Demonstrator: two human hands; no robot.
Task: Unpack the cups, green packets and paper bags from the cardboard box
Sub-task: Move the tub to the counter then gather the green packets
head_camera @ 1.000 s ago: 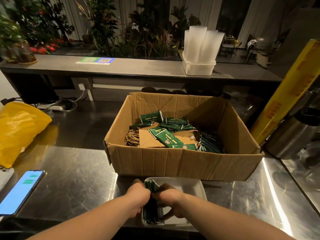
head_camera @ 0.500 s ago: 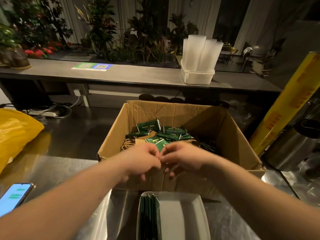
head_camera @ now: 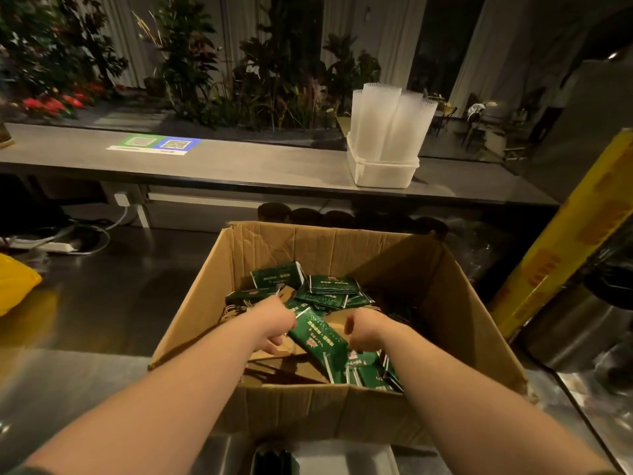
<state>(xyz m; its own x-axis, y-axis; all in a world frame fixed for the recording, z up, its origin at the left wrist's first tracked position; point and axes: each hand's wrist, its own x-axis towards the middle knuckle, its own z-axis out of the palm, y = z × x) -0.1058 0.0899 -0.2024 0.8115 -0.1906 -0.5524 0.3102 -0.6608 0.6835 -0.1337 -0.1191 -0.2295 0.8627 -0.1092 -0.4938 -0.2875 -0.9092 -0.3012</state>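
green flat glossy packets (head_camera: pixel 334 289): heaped over brown paper bags (head_camera: pixel 291 366) in open brown cardboard box (head_camera: pixel 455 313), 12 o'clock of person.
left hand (head_camera: pixel 274 323): pinches long packet (head_camera: pixel 318 337) at its 9 o'clock end.
right hand (head_camera: pixel 366 329): curled at its 3 o'clock; grasp unclear.
risk: slick packet slips, or neighbours drag out and spill.
look: white print, slanting every way.

Print on green packets (head_camera: pixel 334 284) illegible
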